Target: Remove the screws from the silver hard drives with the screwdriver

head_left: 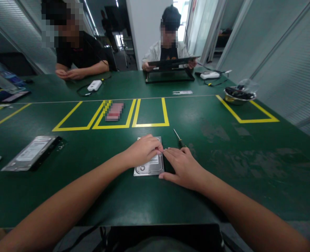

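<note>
A silver hard drive [147, 168] lies flat on the green table [223, 182] in front of me. My left hand [142, 151] rests on top of it with the fingers curled together. Flat along the drive's right edge lies my right hand [182, 167], fingers stretched out and fingertips meeting those of the left hand. A small screwdriver [178, 137] lies on the table just behind my right hand.
A second hard drive [31, 152] lies at the left. Yellow tape boxes [150, 124] mark the table's middle, one holding a red card [114, 111]. A metal bowl [238, 95] stands at the far right. Two people sit across the table, one holding a black tray [170, 63].
</note>
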A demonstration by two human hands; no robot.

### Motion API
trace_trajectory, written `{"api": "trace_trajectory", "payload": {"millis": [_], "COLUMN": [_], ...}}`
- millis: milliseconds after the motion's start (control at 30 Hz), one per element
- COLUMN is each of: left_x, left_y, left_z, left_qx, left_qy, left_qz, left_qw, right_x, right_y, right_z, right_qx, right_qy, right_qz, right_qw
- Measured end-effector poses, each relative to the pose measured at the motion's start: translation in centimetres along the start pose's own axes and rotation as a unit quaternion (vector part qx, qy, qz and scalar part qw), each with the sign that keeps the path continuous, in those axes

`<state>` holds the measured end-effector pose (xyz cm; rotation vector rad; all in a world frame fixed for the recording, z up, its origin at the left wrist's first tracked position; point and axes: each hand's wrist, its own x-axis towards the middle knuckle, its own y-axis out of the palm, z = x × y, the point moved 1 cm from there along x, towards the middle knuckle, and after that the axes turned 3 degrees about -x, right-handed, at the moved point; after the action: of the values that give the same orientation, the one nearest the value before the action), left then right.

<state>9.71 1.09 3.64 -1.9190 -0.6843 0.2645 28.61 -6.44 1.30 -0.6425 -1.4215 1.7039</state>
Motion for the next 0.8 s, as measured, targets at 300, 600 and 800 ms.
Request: {"api": "trace_trajectory", "payload": {"millis": [300, 600, 800], "left_x": [0.5, 0.9, 1.1], "left_y": [0.3, 0.5, 0.6], "left_z": [0.0, 0.7, 1.1], "left_qx": [0.013, -0.026, -0.034], "left_qy": [0.007, -0.004, -0.009], "left_qz": [0.005, 0.002, 0.02], "left_qw": [1.0, 1.0, 0.999], "right_x": [-0.1, 0.0, -0.1], "right_y": [-0.2, -0.4, -0.4], "right_z": [-0.1, -0.2, -0.1], "right_qx": [-0.005, -0.066, -0.065], "right_qy": [0.009, 0.024, 0.026], "right_qz": [0.03, -0.004, -0.008], "right_qw": [1.0, 0.998, 0.998]}}
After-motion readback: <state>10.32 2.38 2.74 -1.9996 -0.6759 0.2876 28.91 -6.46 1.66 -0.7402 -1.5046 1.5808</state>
